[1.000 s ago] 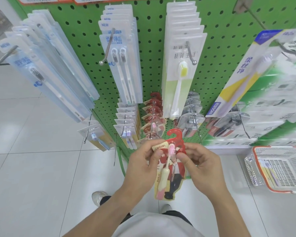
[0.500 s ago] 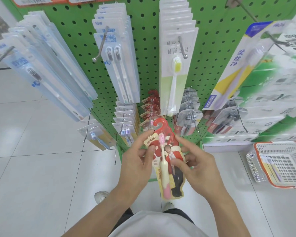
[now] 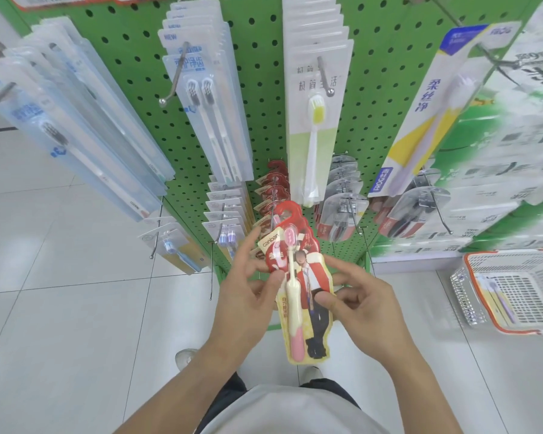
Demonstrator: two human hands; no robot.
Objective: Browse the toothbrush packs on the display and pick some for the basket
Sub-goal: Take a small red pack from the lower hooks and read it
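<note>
The left hand pinches the left edge of a red toothbrush pack, its thumb pressed on the front near the brush neck and its fingers spread behind the card's upper left. The right hand grips the pack's right edge, thumb on the front by the printed figure and the other fingers curled loosely beside it. Held between the two hands at the centre of the frame, the pack stands roughly upright, its red hook-shaped top pointing up toward the display and its pink-and-cream toothbrush running down the card, the pink handle end well below both thumbs. Just behind the hook hangs a row of matching red packs on the green pegboard. Clear blue-labelled packs and a yellow-bristled brush pack hang higher up. At the right edge of the frame, a red-rimmed basket sits well apart from the hands, with a pack lying inside.
</note>
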